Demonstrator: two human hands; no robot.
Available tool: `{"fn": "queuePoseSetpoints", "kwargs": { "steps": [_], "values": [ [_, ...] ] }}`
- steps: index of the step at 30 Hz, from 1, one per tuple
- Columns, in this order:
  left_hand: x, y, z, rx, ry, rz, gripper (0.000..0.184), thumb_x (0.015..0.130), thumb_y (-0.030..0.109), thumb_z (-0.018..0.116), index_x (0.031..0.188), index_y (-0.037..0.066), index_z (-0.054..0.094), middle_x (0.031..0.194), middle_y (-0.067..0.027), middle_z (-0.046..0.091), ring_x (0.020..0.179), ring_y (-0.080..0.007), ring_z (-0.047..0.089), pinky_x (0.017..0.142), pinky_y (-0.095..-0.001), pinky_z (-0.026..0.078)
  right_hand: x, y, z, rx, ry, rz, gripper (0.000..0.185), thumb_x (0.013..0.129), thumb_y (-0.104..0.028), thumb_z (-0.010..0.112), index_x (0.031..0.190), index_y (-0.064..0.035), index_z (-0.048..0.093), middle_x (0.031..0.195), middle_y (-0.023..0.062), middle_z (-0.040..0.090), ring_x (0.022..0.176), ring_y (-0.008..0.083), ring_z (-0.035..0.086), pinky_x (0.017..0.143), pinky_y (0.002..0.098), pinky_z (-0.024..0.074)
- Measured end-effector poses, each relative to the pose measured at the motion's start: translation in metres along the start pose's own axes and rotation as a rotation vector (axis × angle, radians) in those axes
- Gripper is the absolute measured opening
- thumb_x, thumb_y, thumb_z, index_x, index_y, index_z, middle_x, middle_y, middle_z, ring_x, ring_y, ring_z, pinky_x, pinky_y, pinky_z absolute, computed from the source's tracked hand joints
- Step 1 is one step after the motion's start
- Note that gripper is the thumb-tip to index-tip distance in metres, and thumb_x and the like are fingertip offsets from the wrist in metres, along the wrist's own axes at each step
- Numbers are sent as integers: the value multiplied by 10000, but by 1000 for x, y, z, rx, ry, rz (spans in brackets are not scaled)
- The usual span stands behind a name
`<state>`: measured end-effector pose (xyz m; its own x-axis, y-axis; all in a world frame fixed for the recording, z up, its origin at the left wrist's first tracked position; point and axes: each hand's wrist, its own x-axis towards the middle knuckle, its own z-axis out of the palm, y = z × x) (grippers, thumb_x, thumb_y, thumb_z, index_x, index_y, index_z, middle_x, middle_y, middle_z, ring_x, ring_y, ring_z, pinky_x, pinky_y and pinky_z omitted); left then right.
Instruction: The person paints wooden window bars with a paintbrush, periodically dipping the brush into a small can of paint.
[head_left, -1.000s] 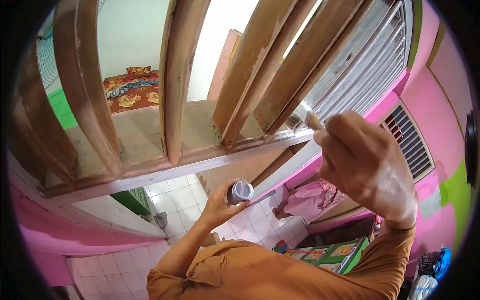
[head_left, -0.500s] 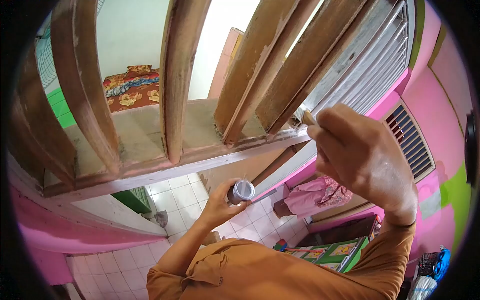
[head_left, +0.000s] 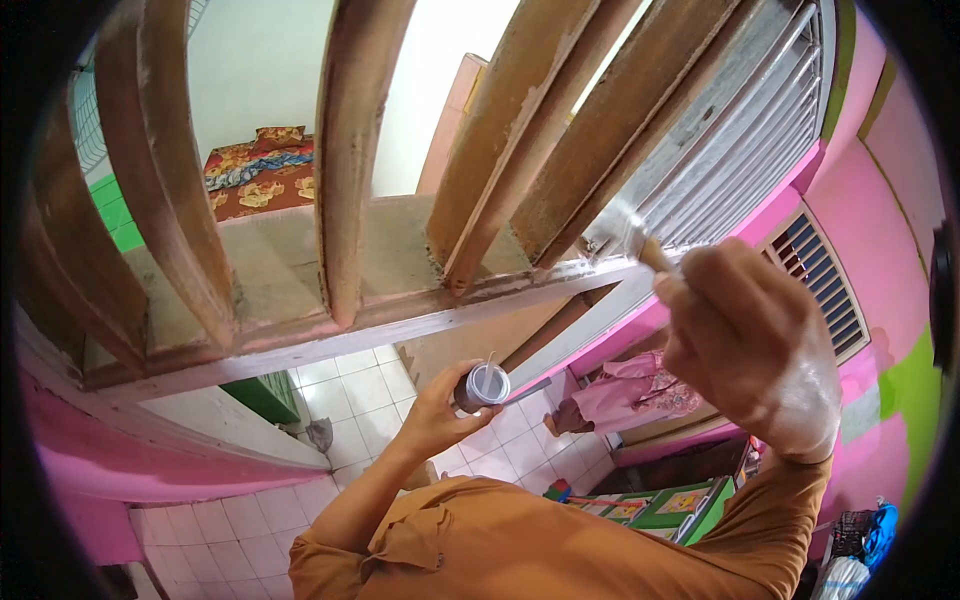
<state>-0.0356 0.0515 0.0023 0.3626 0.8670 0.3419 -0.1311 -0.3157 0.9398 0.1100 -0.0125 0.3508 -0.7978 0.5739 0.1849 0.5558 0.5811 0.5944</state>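
Observation:
My right hand [head_left: 750, 345] is closed around the wooden handle of a paintbrush [head_left: 655, 253]. The brush's pale, blurred bristles lie by the corner where the grey-white painted slats [head_left: 725, 150] meet the horizontal beam [head_left: 430, 322]; whether they touch is hard to tell. Lower down, the fingers of my left hand [head_left: 432, 418] wrap round a small, dark open cup [head_left: 488, 384]. Greyish paint shows inside it, and a thin pale stick or strand rises over its rim. Left of the brush stand brown wooden slats [head_left: 590, 150], with whitish paint along part of the beam.
Far below the beam is a tiled floor [head_left: 370, 400]. A person in pink clothing [head_left: 640, 392] is down there, beside a green cabinet [head_left: 675, 510]. Through the slats a bed with a patterned cover [head_left: 262, 190] shows. Pink walls [head_left: 850, 240] flank the right side.
My right hand has shifted right and slightly down with the paintbrush, whose handle and bristles now show more. My left hand and the cup have barely moved.

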Motion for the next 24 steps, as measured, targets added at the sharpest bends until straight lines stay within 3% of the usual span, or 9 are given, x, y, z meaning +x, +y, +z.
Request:
{"fn": "queuePoseSetpoints", "kwargs": {
  "steps": [4, 8, 11, 14, 17, 24],
  "values": [
    [2, 2, -1, 62, -30, 69, 654, 795, 166, 858, 1363, 31, 563, 1238, -132, 662, 1135, -249, 653, 966, -357, 521, -3, -4, -2, -94, 111, 62, 395, 580, 31, 726, 967, 71, 656, 861, 93, 521, 697, 230, 574, 556, 370, 502],
    [-1, 5, -3, 90, -47, 61, 647, 789, 166, 862, 1352, 33, 571, 1224, -136, 663, 1129, -263, 657, 957, -363, 524, -10, -7, -6, 41, -119, -20, 424, 573, 36, 739, 989, 67, 662, 883, 99, 536, 709, 241, 586, 568, 368, 511],
    [-3, 4, -1, 97, -33, 96, 637, 786, 168, 865, 1339, 34, 579, 1214, -139, 664, 1128, -273, 658, 954, -366, 525, -11, -5, -7, -56, 46, 44, 404, 596, 52, 742, 992, 65, 662, 901, 102, 544, 716, 245, 597, 575, 364, 516],
    [-6, 5, -2, 81, -13, 108, 632, 785, 173, 868, 1332, 36, 582, 1206, -136, 666, 1124, -278, 660, 953, -365, 525, -9, -9, -1, -40, 22, 34, 383, 624, 65, 742, 999, 61, 661, 926, 104, 553, 717, 246, 605, 579, 367, 518],
    [-7, 2, -2, 85, 2, 122, 633, 789, 176, 868, 1335, 39, 579, 1206, -131, 667, 1119, -275, 662, 950, -359, 526, 0, -1, 3, 11, 29, -21, 329, 705, -46, 688, 992, 108, 646, 938, 117, 514, 731, 227, 543, 619, 328, 513],
    [-11, 5, -6, 43, -47, 39, 630, 798, 178, 861, 1344, 44, 576, 1212, -129, 664, 1115, -248, 662, 945, -345, 527, 5, -2, 8, 72, -144, -30, 302, 704, -74, 680, 955, 91, 647, 928, 114, 506, 795, 243, 551, 658, 314, 510]
  ]
}}
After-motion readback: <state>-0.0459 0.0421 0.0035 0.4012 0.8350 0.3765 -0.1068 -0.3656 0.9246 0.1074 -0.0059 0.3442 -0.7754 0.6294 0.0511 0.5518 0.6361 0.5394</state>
